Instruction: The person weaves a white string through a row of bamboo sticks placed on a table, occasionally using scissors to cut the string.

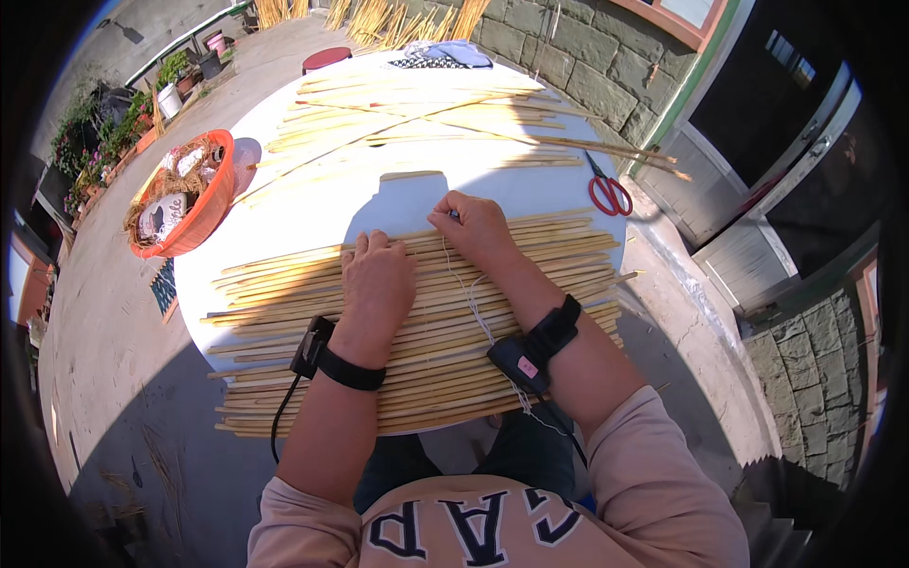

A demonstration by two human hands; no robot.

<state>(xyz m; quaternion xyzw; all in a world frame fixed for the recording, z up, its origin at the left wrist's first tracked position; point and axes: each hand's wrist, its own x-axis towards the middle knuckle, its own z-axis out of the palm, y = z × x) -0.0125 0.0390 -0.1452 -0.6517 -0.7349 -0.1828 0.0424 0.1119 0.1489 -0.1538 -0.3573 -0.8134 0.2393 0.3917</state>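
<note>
Many pale, straw-coloured stalks lie side by side as a flat mat [454, 350] on the round white table [317, 204]. My left hand [379, 284] rests on the mat's far edge, its fingers slightly apart over the outermost stalks. Just to its right, my right hand [473, 227] is closed in a pinch above that edge. From its fingertips a thin white string [469, 295] runs down across the mat towards me. Something small and dark shows between those fingers, too small to name.
Loose stalks [379, 118] lie on the far side of the table, two crossing the others. Red-handled scissors [608, 189] lie at the right edge. An orange basket [213, 204] with bundled things stands at the left. Folded cloth [445, 55] is at the back. A red stool [327, 59] stands beyond.
</note>
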